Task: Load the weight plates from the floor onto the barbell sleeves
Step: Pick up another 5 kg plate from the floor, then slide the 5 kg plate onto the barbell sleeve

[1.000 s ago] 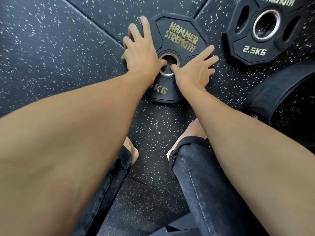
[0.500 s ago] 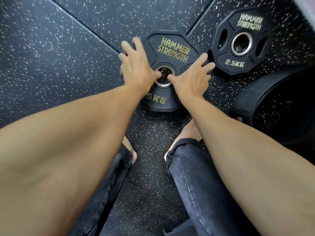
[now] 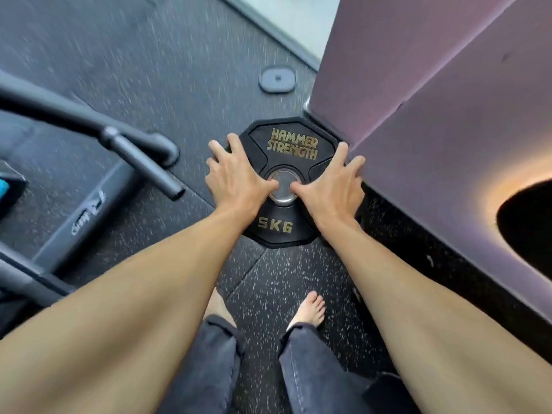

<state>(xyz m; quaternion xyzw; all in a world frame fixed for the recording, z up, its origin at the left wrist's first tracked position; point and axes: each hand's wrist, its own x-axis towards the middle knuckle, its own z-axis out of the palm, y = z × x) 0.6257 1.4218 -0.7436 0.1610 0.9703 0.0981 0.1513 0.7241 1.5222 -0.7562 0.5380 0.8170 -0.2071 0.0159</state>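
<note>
A black 5 kg weight plate (image 3: 291, 144) with gold "Hammer Strength" lettering is held up in front of me, above the speckled floor. My left hand (image 3: 236, 177) grips its left side, thumb at the metal centre hole. On the plate's right side sits my right hand (image 3: 331, 186), fingers over the rim and thumb at the hole. A dark bar end (image 3: 143, 165) juts out at the left, apart from the plate.
A purple padded block (image 3: 433, 115) rises close on the right of the plate. Dark machine frame tubes (image 3: 59, 112) and a base (image 3: 89, 204) fill the left. A small grey floor pad (image 3: 277, 79) lies ahead. My bare feet (image 3: 309, 309) stand below.
The 5 kg plate has been lifted off the floor in both hands. My view has swung up and away; the 2.5 kg plate has left the frame, and the machine frame and purple block have appeared.
</note>
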